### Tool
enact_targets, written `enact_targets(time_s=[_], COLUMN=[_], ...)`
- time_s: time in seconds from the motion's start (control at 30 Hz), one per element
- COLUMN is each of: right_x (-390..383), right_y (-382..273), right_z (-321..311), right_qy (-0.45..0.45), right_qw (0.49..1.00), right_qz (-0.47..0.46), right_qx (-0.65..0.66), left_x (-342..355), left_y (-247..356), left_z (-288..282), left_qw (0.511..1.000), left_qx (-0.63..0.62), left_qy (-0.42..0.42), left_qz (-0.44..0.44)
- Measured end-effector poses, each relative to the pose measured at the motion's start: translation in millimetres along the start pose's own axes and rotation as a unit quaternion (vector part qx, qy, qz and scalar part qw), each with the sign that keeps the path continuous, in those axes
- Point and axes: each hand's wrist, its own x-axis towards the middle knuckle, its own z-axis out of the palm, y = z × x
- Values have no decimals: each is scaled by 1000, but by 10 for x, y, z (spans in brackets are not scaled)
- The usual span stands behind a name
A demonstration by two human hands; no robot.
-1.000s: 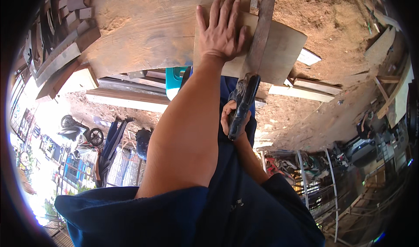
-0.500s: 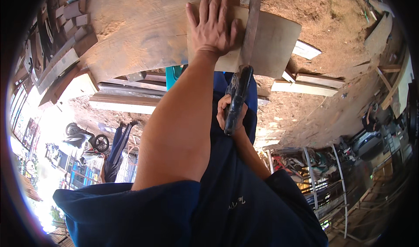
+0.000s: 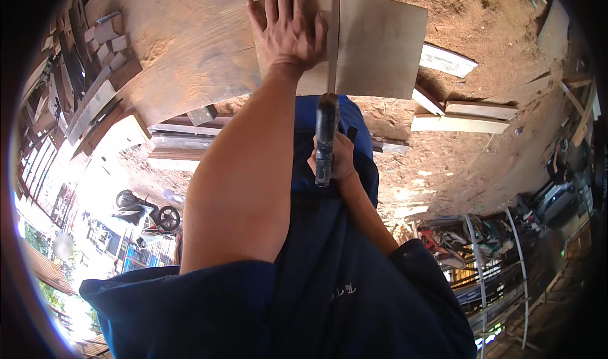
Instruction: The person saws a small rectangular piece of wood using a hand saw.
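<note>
Left hand (image 3: 290, 42), back uppermost: it presses flat on a thin, pale tan, straight-edged wooden panel (image 3: 382, 48), fingers spread, thumb angled towards the cut line, grasping nothing. Right hand (image 3: 340, 156): clenched around the scuffed black handle of a long, narrow-bladed metal handsaw (image 3: 325, 137), held close to the person's body; the handle hides part of the fingers. From where I stand, the blade appears nearly edge-on, running away from the person along a straight line between the panel's left and right portions; whether these are joined at the far end I cannot tell. The panel lies at the near edge of a broad, brown, sawdust-smeared wooden worktop (image 3: 183, 36), its right portion reaching out over the ground. Surroundings: at left, a jumbled pile of brown and grey wooden offcuts (image 3: 104, 64); at right, on reddish-brown, debris-strewn ground (image 3: 456, 159), a whitish flat wooden scrap (image 3: 448, 60) and, nearer the person, pale straight-sided timber lengths (image 3: 461, 123); in the left background, a dark-wheeled motorcycle (image 3: 149, 212). The person wears a dark blue short-sleeved shirt (image 3: 367, 276)
</note>
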Motion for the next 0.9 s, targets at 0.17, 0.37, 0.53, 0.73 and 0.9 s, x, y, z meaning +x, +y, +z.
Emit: enact_targets(time_s=[0.17, 0.37, 0.53, 0.73, 0.9], right_x=[-12, -19, -39, -207, -248], right_y=[144, -27, -33, -49, -260], right_z=[43, 226, -19, -418, -569], right_qy=[11, 132, 98, 64, 33], right_qw=[995, 980, 991, 991, 988], right_qz=[-92, -31, -57, -60, -60], right_qx=[-30, 143, 76, 103, 136], left_x=[-18, 16, -41, -13, -25], left_y=[-50, 13, -94, 25, -92], left_z=[90, -92, -42, 82, 78], left_qw=[998, 995, 995, 993, 994], left_qx=[-6, -46, -61, -64, -59], left_qy=[53, 81, 76, 79, 84], left_qz=[37, 32, 38, 53, 42])
